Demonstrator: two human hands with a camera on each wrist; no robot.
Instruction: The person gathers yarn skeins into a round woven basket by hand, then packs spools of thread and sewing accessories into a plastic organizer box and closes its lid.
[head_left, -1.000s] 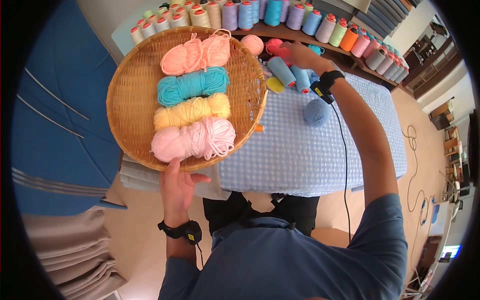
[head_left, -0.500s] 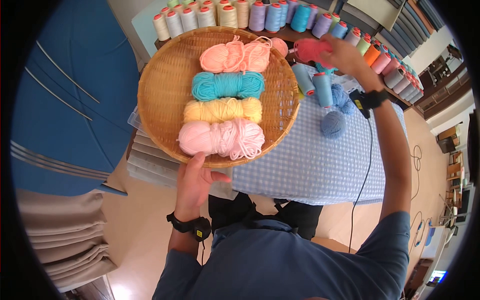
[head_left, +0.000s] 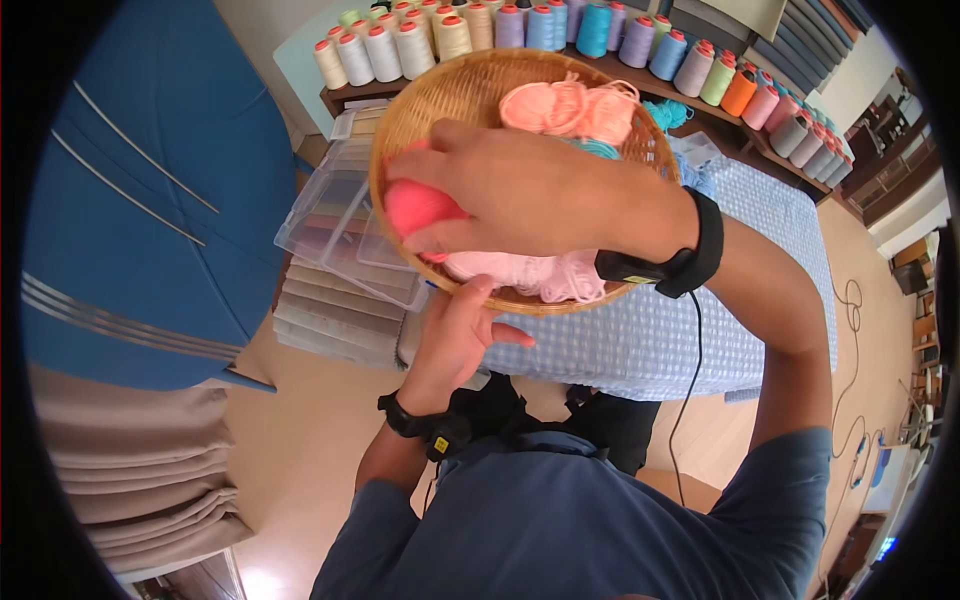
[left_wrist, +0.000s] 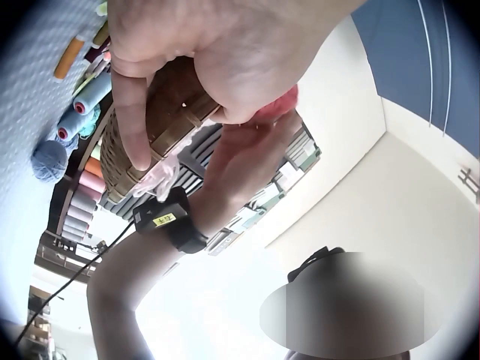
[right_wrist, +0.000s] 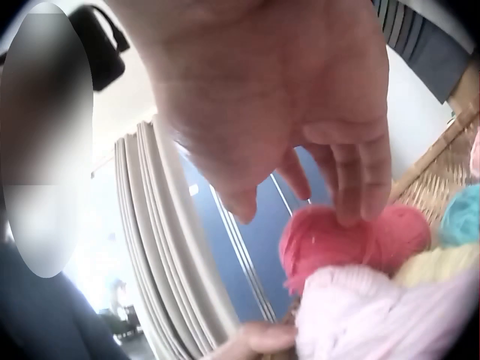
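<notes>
A round woven basket (head_left: 430, 100) is held at its near rim by my left hand (head_left: 455, 335), palm up, with a digit over the edge. My right hand (head_left: 530, 190) reaches across the basket to its left side. Its fingers touch a hot-pink skein of yarn (right_wrist: 322, 247), while the thumb stands apart in the right wrist view. That skein lies against a pale pink skein (right_wrist: 360, 307). A peach skein (head_left: 570, 110), a teal skein (right_wrist: 461, 214) and a yellow skein (right_wrist: 442, 262) also lie in the basket; my right arm covers part of them in the head view.
Thread cones (head_left: 590, 35) line a shelf behind. Below the basket is a table with a blue checked cloth (head_left: 770, 240); a clear plastic box (head_left: 325, 240) stands left of it. A blue yarn ball (left_wrist: 49, 161) lies on the cloth. A cable (head_left: 697, 360) hangs from my right wrist.
My right hand has carried the hot-pink skein from the back right of the table into the basket's left side. In the head view, the basket and left hand have shifted right.
</notes>
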